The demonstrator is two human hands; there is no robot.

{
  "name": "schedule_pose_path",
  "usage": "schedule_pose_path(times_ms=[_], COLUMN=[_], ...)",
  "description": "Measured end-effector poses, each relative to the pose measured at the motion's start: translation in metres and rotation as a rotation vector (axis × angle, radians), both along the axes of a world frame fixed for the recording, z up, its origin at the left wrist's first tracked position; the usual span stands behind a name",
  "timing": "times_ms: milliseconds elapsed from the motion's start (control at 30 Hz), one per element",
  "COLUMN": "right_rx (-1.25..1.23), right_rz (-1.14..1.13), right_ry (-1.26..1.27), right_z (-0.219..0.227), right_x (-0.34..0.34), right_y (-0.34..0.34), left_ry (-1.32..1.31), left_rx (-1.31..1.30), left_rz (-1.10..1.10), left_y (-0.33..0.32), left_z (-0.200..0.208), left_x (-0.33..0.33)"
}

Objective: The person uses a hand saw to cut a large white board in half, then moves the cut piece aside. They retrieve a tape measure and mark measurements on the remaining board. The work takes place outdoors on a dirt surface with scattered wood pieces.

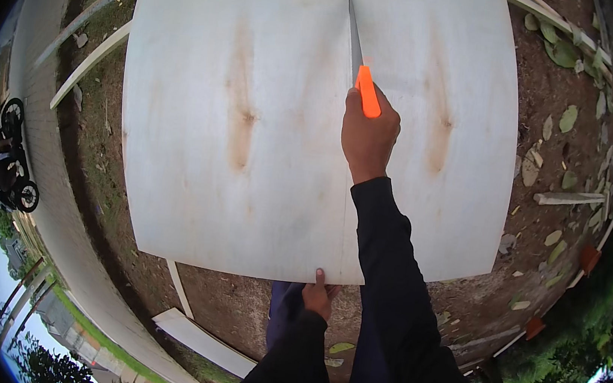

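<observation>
A large pale plywood sheet (288,152) with brown knot streaks fills the middle. My right hand (370,134) is wrapped round the orange handle of a handsaw (355,40). The saw's grey blade points away from me, its far end at a cut line near the sheet's far edge. From there a thin line runs down the board towards me. At the near edge my left hand (319,296) grips the plywood, thumb on top; its other fingers are mostly hidden beneath.
Bare soil with fallen leaves (568,119) lies to the right, beside a wooden offcut (569,199). Light wooden strips (92,65) stick out at left. A pale plank (202,340) rests on the ground near my legs. A paved road with a passing motorcycle (8,157) is far left.
</observation>
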State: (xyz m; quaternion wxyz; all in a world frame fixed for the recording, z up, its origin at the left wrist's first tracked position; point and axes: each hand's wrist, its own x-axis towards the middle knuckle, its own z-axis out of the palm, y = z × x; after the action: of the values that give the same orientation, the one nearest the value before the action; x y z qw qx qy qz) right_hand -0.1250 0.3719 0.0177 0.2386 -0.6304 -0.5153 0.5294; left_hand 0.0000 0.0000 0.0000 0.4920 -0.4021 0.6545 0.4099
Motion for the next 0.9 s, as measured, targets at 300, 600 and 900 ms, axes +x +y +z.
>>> schedule_pose_path(times_ms=[300, 600, 900], right_rx=[0.036, 0.021, -0.021], right_rz=[-0.08, 0.002, -0.03], right_ry=[0.039, -0.013, 0.027], right_z=[0.043, 0.031, -0.007], right_x=[0.043, 0.033, 0.017], right_y=[-0.083, -0.108, -0.015], left_ry=[0.074, -0.046, -0.241], left_rx=[0.037, 0.155, -0.044], left_rz=[-0.418, -0.403, -0.029], left_y=[-0.043, -0.122, -0.043], left_z=[0.009, -0.048, 0.007], left_x=[0.03, 0.052, 0.013])
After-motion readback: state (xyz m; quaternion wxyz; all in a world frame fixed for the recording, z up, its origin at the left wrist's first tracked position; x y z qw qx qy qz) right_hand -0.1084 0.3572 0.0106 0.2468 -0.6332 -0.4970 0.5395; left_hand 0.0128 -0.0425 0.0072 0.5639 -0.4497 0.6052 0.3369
